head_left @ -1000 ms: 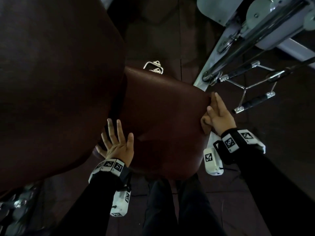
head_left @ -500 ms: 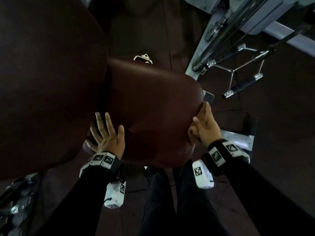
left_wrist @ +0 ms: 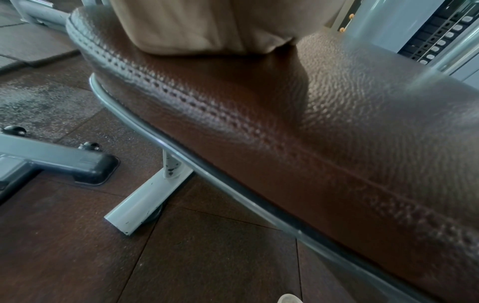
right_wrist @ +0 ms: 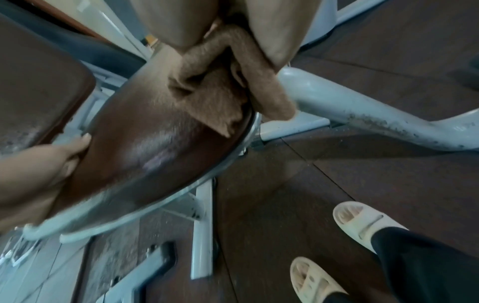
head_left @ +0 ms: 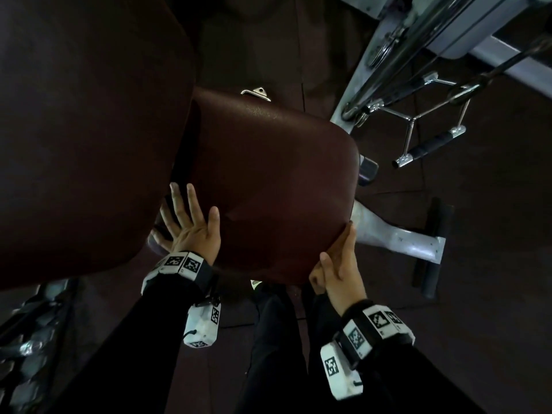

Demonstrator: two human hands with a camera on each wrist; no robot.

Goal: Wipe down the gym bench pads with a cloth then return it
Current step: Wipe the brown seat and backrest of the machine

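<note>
While the left hand [head_left: 191,234] lies flat and open on the seat pad [head_left: 268,180] to steady it, the right hand [head_left: 337,264] – fingers curled round the cloth [right_wrist: 220,102] – presses it against the pad's edge to wipe it.

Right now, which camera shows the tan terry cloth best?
The right wrist view: the tan terry cloth is bunched under the right hand against the brown seat pad's edge. The head view hides it behind the hand; the left wrist view shows none.

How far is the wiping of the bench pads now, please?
In hand: the right hand presses the cloth on the side edge of the seat pad, while the left hand lies flat on it. A wet-looking sheen shows there. The back pad cannot be judged; returning the cloth is left.
</note>
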